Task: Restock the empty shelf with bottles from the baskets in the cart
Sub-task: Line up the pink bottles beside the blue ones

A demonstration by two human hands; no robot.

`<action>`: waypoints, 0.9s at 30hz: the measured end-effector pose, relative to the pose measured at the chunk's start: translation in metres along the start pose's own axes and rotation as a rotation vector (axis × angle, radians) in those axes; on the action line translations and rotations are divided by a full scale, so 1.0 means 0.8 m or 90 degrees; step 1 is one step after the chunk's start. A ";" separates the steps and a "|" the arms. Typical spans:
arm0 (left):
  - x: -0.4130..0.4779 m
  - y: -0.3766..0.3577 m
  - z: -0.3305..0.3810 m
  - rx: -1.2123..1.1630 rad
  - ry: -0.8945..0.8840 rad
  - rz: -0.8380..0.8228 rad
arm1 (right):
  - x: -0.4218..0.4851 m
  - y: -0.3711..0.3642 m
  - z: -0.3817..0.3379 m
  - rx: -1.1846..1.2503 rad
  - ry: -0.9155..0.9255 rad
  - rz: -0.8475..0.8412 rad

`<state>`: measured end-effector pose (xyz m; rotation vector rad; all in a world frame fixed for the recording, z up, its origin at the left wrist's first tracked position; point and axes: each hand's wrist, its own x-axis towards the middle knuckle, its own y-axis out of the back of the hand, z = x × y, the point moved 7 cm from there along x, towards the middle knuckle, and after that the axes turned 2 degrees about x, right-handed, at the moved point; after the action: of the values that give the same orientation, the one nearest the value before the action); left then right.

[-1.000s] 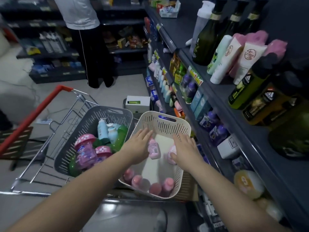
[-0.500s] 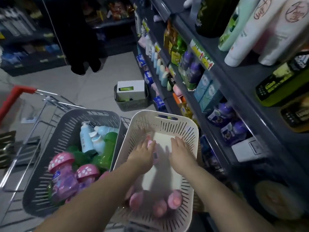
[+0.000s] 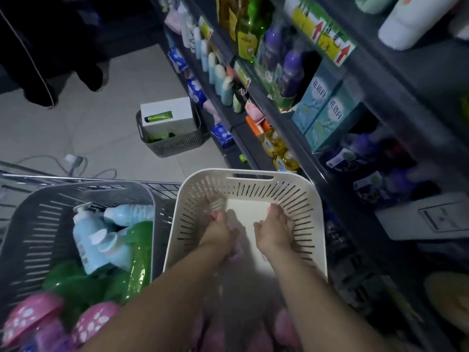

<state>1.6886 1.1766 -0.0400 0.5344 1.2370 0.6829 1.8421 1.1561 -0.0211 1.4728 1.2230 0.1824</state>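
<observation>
Head camera, looking down: both hands were inside a white slotted basket (image 3: 250, 174). The left hand (image 3: 220, 231) curled its fingers round a small pink bottle (image 3: 236, 253), with pink showing at either end of the grip. The right hand (image 3: 272, 231) was curled too, but blur hid whether it held anything. Other pink bottles (image 3: 285, 326) lay at the basket's near end. Just left, in the cart (image 3: 162, 186), a grey basket (image 3: 30, 224) held blue bottles (image 3: 86, 240) and green bottles (image 3: 137, 250). Stocked shelves (image 3: 368, 72) rose on the right.
</observation>
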 end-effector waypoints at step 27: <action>-0.149 0.148 0.044 -0.744 -0.195 0.078 | -0.155 0.132 -0.024 0.612 0.064 -0.011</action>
<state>1.6805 1.1722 0.1316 -0.2659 0.3695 1.2247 1.8334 1.0973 0.1317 2.2818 1.4892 -0.4124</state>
